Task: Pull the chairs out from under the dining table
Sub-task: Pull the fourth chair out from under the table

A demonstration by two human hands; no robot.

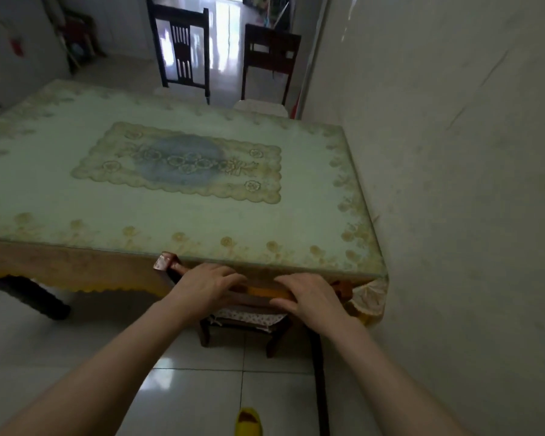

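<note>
A brown wooden chair [167,262] is tucked under the near edge of the dining table [76,190], which has a pale floral cloth under glass. Its top rail runs along the table edge, and a patterned seat cushion [249,316] shows below. My left hand [202,286] and my right hand [309,295] both lie over the top rail, fingers curled on it. Two more chairs stand at the far side: a black one [181,48] and a dark brown one [269,61], both out from the table.
A white wall [453,184] runs close along the table's right side. A dark table leg [29,297] stands at the left on the white tiled floor. A yellow slipper [248,423] shows at the bottom edge. A doorway lies beyond the far chairs.
</note>
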